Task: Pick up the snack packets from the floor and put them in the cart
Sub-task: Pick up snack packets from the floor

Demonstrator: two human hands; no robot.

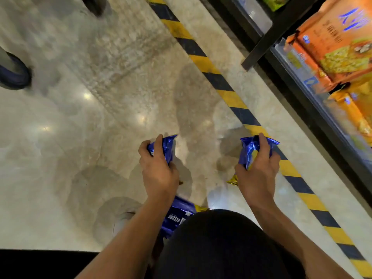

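- A shop aisle is shown.
- Orange snack packs (330,49) are stocked on a black shelf unit (267,35).
- Yellow-black tape (231,93) is laid beside the shelf unit.

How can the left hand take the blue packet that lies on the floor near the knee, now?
Probably not at once: the left hand already grips a blue packet, and its forearm crosses over the floor packet, which the dark knee partly hides.

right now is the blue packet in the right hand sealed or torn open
Cannot tell. The right hand grips the blue packet around its middle; fingers and blur hide the seams.
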